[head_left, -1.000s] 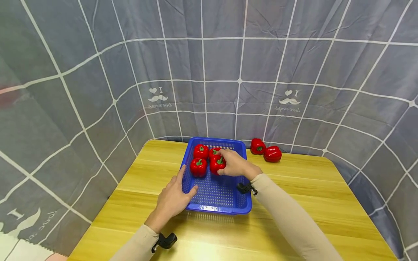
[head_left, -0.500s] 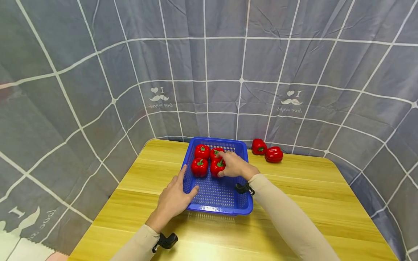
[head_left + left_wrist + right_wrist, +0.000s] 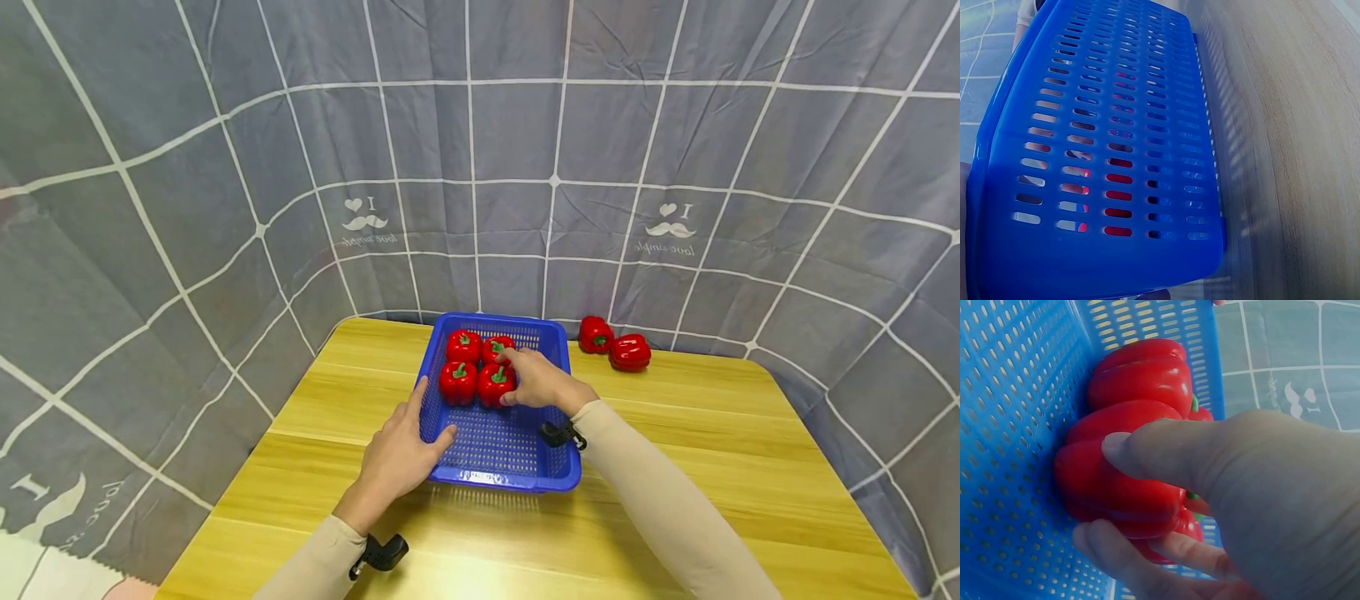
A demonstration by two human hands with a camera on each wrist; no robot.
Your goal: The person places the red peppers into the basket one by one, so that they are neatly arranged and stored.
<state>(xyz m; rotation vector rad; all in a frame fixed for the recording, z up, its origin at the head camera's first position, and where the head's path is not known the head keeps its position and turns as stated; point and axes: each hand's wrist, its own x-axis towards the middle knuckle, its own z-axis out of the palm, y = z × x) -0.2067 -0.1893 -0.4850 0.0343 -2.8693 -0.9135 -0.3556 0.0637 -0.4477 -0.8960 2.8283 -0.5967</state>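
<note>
In the head view, the blue plastic basket (image 3: 487, 478) holds several red bell peppers in two rows. My right hand (image 3: 538, 381) reaches inside and grips the front right bell pepper (image 3: 495, 387). The right wrist view shows the thumb (image 3: 1147, 447) across that red bell pepper (image 3: 1116, 475), with curled fingers on its other side. Beside it sits the front left bell pepper (image 3: 457, 385). Behind are two more bell peppers, one at left (image 3: 463, 345), one partly covered by my fingers. My left hand (image 3: 397, 454) holds the basket's near left corner, thumb over the rim, fingers outside.
Two more red bell peppers, one upright (image 3: 595, 334) and one on its side (image 3: 630, 353), are on the wooden table (image 3: 705, 450) right of the basket. A grey curtain (image 3: 510, 142) with white grid lines hangs behind and around the table.
The bell pepper under my right hand has shifted slightly left and nearer, closer to the front left one. My left hand and the basket stay nearly in place.
</note>
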